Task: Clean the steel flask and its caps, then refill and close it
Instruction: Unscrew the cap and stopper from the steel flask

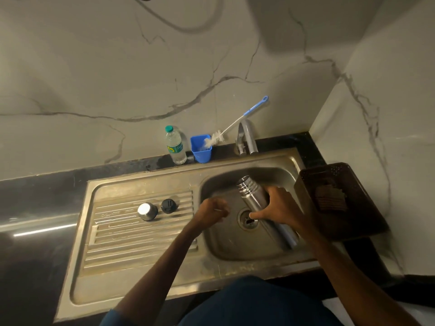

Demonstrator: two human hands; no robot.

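Observation:
The steel flask point(255, 200) lies tilted over the sink basin point(226, 245), its open threaded mouth pointing up and away toward the tap. My right hand point(275, 208) grips the flask round its middle. My left hand point(215, 209) hovers over the basin's left side with its fingers curled into a fist, holding nothing that I can see. The steel outer cap point(147, 211) and the black inner cap point(168, 205) stand side by side on the ribbed drainboard point(131, 234), left of the basin.
A tap point(247, 140) rises behind the basin. A blue cup point(200, 149) with a bottle brush point(233, 128) and a plastic water bottle point(175, 145) stand at the wall. A dark brown basket point(339, 198) sits right of the sink.

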